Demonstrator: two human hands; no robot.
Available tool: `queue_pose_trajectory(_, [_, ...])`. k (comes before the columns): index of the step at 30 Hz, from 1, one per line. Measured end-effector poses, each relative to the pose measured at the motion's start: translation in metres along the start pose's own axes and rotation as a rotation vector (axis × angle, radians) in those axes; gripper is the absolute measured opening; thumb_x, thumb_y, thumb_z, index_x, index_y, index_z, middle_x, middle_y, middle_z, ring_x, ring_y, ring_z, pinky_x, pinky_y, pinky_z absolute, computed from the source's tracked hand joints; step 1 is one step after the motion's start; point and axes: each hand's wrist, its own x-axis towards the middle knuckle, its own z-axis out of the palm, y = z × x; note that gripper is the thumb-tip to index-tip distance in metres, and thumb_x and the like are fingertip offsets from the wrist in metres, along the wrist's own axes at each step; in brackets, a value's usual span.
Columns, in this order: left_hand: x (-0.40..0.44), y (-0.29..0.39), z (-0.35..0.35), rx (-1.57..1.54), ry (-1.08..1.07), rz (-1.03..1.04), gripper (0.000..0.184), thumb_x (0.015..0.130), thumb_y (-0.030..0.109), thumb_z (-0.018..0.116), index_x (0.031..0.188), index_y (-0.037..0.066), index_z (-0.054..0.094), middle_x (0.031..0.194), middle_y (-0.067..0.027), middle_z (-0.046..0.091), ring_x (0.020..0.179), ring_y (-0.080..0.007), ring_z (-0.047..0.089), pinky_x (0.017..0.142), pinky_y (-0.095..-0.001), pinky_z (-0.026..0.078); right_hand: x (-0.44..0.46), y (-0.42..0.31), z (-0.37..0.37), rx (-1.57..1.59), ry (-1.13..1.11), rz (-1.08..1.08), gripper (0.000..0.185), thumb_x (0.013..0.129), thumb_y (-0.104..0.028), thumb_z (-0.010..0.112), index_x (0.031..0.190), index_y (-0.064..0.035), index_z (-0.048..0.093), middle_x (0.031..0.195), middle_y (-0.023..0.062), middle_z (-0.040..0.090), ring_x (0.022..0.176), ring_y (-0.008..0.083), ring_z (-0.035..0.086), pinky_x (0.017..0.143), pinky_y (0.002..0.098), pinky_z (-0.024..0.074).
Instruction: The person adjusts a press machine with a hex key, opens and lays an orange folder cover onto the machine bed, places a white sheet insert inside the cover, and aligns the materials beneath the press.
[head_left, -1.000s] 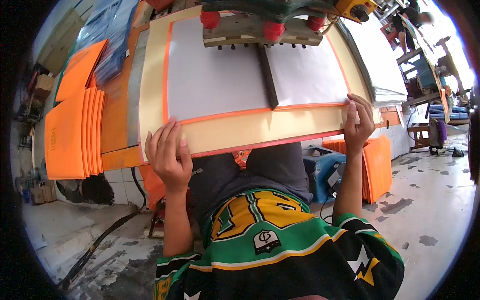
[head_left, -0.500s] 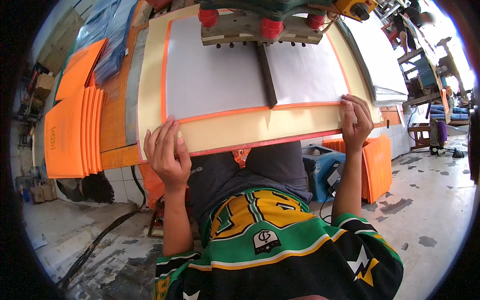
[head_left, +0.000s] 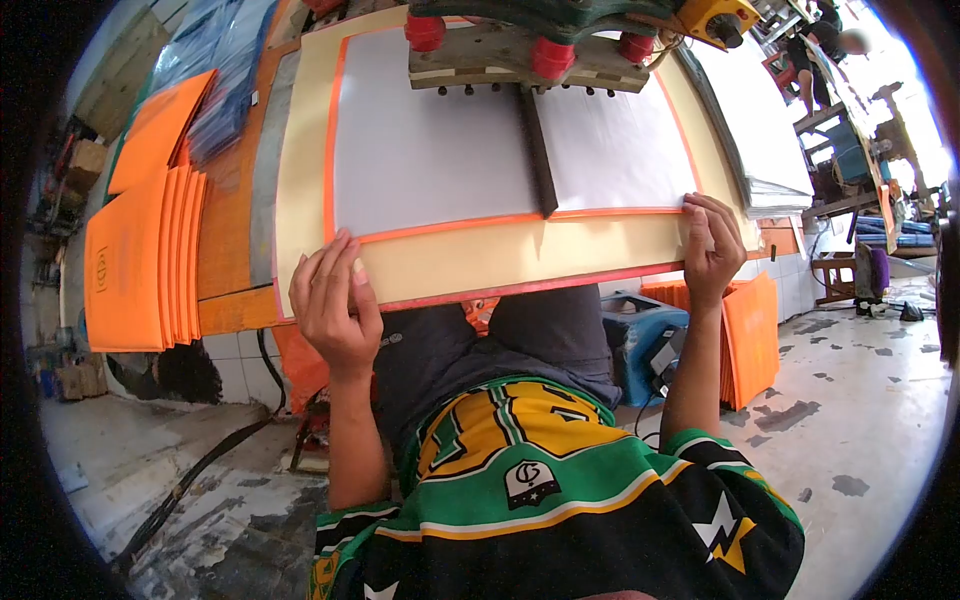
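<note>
A pale grey sheet with an orange border (head_left: 430,150) lies flat on a cream board (head_left: 460,250) with a red front edge. My left hand (head_left: 338,300) rests at the sheet's near left corner, fingers stretched out and thumb apart. At the near right corner is my right hand (head_left: 714,243), its fingers bent and the thumb close to the index finger on the sheet's edge. A dark narrow bar (head_left: 537,150) reaches down over the sheet from the machine head (head_left: 530,60). Whatever lies under the sheet is hidden.
Orange folders (head_left: 130,265) stand stacked on the left of the wooden table, beside plastic-wrapped blue packs (head_left: 215,85). More orange folders (head_left: 750,340) lean below on the right, near a blue box (head_left: 640,335). White sheets (head_left: 755,120) lie right of the board. Another person (head_left: 822,45) is far right.
The view has shifted slightly. Both hands stay at the near corners of the sheet, and the sheet has not visibly moved on the board.
</note>
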Motion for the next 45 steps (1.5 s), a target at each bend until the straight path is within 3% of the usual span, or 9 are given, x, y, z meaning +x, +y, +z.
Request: queue_pose_trajectory(45, [-0.0036,-0.0030,0.0043,-0.001,0.024,0.000,0.027,0.104,0.014,0.060,0.118,0.001,0.079,0.127,-0.0089,0.079,0.117,-0.0297,0.070,0.105,-0.0427,0.051,-0.0018,0.0024,0.0021,-0.018,0.026,0.007,0.023,0.103,-0.008,0.062,0.094,0.0039,0.079,0.101,0.0158,0.081,0.102,0.0303,0.077,0.093,0.0400,0.0580])
